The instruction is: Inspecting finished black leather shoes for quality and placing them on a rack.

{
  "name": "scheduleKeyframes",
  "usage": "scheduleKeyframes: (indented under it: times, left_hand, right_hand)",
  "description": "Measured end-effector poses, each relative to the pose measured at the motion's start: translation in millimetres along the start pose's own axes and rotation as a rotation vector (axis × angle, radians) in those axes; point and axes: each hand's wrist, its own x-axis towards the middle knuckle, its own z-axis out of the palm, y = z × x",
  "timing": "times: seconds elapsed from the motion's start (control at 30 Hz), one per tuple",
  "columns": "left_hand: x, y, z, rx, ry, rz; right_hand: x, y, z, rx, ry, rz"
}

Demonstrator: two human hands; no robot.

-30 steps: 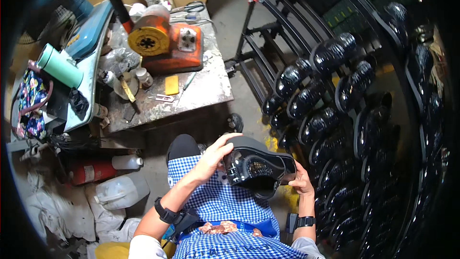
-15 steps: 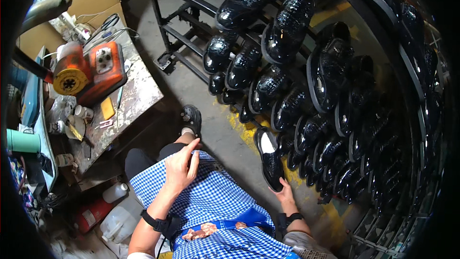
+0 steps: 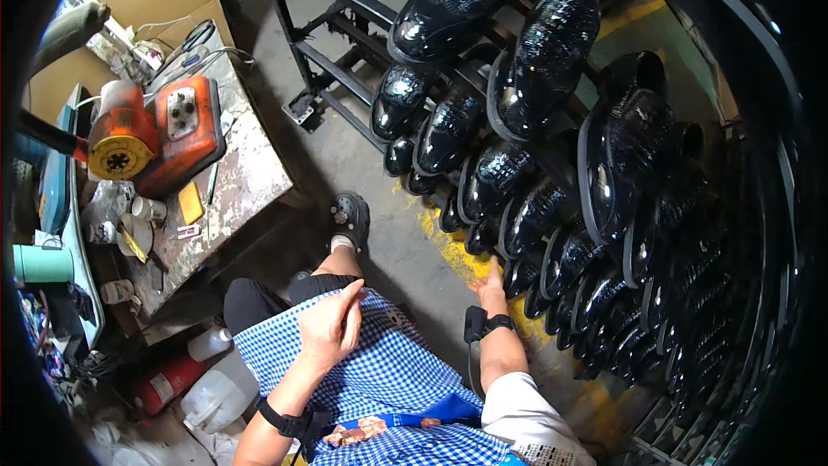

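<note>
My left hand (image 3: 329,330) hovers over my lap, above the blue-checked apron (image 3: 388,358). Its index finger is stretched out, the other fingers are loosely curled, and nothing shows in it. On the right, my right hand (image 3: 488,288) reaches to the low front edge of the rack, its visible fingers stretched toward a glossy black shoe (image 3: 520,274). Neighbouring shoes partly cover its fingertips, and I cannot tell whether they touch. Rows of shiny black shoes (image 3: 539,211) hang on the rack, toes toward me.
A black metal rack frame (image 3: 341,69) stands ahead. At left, a worn workbench (image 3: 254,151) carries an orange machine (image 3: 185,134), a yellow block (image 3: 191,204) and small jars. Beneath it are a red cylinder (image 3: 164,384) and a white plastic jug (image 3: 220,397).
The black slip-on shoe with a white insole is gone from my right hand and no longer distinguishable. That hand has moved up and forward to the rack. My left hand has barely moved.
</note>
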Motion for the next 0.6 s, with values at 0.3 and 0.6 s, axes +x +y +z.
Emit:
scheduleKeyframes:
  times: [0.3, 0.6]
  left_hand:
    - [-0.5, -6.6, -2.8, -0.030, -0.040, 0.023]
    - [-0.9, -9.6, -3.7, -0.028, -0.026, 0.051]
  right_hand:
    - [57.6, -11.8, -89.9, 0.121, 0.491, -0.005]
    - [42.4, -21.3, -119.1, 0.533, 0.289, 0.046]
